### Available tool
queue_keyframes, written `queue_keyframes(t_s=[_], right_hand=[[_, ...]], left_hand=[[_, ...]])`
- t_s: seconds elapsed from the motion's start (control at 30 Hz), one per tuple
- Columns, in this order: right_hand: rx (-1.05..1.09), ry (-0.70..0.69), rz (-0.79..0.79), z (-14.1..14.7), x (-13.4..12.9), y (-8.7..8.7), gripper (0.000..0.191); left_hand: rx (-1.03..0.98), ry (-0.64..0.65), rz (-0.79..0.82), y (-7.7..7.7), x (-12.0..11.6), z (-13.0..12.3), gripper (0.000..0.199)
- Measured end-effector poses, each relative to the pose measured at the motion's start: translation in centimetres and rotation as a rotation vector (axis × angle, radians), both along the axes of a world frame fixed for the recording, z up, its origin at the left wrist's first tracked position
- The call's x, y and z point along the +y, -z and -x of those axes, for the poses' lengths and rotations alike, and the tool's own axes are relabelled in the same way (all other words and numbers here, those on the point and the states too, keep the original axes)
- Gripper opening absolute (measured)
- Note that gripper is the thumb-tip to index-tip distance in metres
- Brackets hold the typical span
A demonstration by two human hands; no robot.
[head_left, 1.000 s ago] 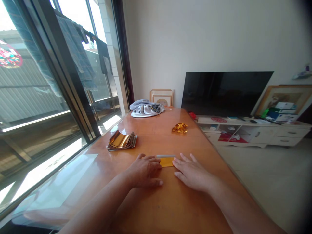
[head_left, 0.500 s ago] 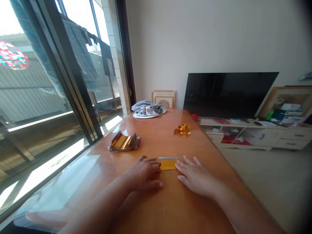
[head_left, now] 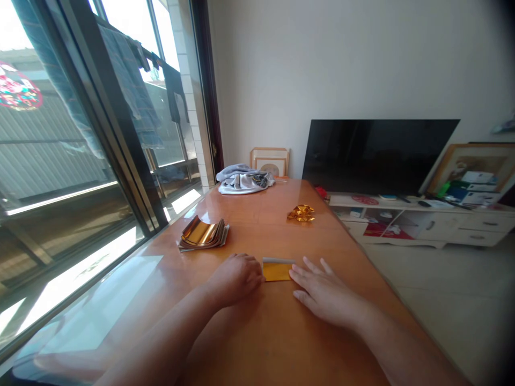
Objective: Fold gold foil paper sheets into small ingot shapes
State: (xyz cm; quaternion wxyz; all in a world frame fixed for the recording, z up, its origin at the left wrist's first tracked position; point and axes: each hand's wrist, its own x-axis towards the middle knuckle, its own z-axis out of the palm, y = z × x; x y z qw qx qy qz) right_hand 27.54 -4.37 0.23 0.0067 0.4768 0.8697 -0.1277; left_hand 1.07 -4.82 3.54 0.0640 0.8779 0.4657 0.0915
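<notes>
A small folded strip of gold foil [head_left: 277, 271] lies flat on the orange wooden table [head_left: 249, 212], with a silver band along its far edge. My left hand [head_left: 235, 279] sits curled at the strip's left end, its fingers touching that end and holding nothing. My right hand [head_left: 325, 292] rests flat with fingers spread, its fingertips just right of the strip. Farther up the table are a stack of gold foil sheets [head_left: 203, 235] with curling top sheets and a crumpled gold foil piece [head_left: 301, 213].
A crumpled grey-white cloth [head_left: 243, 181] lies at the table's far end, before a framed picture [head_left: 269, 162]. A large window [head_left: 104, 134] runs along the left side. A television [head_left: 380, 156] and low white cabinet [head_left: 422, 222] stand to the right.
My left hand's fingers have curled in and drawn back from the strip's left end, showing more of the foil. My right hand and the strip have not visibly moved.
</notes>
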Motion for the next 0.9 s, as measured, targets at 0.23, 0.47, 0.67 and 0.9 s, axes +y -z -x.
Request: queue_keyframes(t_s=[0.23,0.47,0.67,0.9], right_hand=[[0.019,0.003,0.005,-0.1,0.0,-0.1,0.062],[0.060,0.005,-0.018,-0.2,0.3,0.3,0.054],[0.145,0.026,-0.164,0.3,1.2,0.5,0.040],[0.196,0.111,-0.259,1.3,3.0,1.8,0.032]], left_hand=[[0.022,0.053,-0.018,1.7,1.4,-3.6,0.028],[0.006,0.050,0.035,3.2,2.3,-3.1,0.031],[0.017,0.000,0.023,3.0,2.7,-3.2,0.032],[0.005,-0.104,-0.009,3.3,3.5,-3.7,0.034]])
